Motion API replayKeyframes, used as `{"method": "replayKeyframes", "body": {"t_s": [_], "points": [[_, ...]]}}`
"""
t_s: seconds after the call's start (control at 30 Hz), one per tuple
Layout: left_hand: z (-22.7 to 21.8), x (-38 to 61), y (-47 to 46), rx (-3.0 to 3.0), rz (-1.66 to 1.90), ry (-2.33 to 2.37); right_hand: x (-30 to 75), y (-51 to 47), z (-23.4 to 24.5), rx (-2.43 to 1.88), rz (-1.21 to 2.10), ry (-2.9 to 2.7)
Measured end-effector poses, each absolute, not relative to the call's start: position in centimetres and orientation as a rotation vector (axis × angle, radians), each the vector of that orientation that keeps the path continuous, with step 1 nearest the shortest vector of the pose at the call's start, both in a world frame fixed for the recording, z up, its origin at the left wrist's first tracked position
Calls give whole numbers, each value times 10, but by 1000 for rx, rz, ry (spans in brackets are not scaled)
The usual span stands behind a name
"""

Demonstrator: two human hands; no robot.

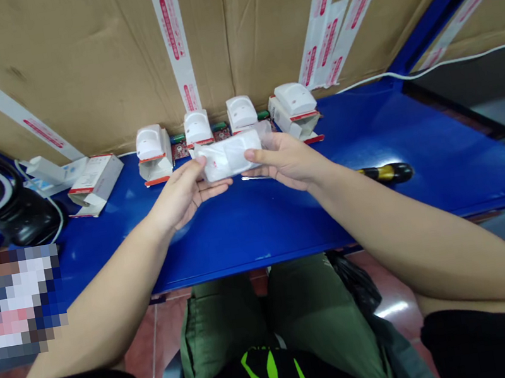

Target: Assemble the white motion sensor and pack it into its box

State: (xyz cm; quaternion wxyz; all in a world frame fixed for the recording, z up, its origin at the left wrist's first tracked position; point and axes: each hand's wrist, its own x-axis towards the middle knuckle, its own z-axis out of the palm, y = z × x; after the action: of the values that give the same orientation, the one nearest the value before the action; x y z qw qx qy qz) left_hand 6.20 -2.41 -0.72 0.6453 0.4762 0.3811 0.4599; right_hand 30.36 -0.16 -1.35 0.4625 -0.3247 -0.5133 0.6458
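Above the blue tabletop, my two hands hold up a white plastic device in a clear plastic bag (229,155). My left hand (186,193) grips its left end, thumb on top and fingers underneath. The right end is pinched by my right hand (293,160), thumb across the front, with crumpled clear film sticking out beyond it. Behind the bag stand several small open cartons, each with a white rounded device on top, such as the one at the left (150,142) and the one at the right (294,99). A screwdriver (389,174) with a black and yellow handle lies partly hidden under my right forearm.
An open white and red carton (97,183) lies at the left, near a black fan (3,190). Taped cardboard (93,61) walls off the back. A white cable (383,75) runs along the rear right. The blue table (251,240) ends just before my lap.
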Motion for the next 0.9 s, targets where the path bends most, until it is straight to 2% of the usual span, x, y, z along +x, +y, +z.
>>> {"method": "replayKeyframes", "body": {"t_s": [0.9], "points": [[-7,57,-22,1223,1170,817,307,-2,-6,-839,1614,-1100]]}}
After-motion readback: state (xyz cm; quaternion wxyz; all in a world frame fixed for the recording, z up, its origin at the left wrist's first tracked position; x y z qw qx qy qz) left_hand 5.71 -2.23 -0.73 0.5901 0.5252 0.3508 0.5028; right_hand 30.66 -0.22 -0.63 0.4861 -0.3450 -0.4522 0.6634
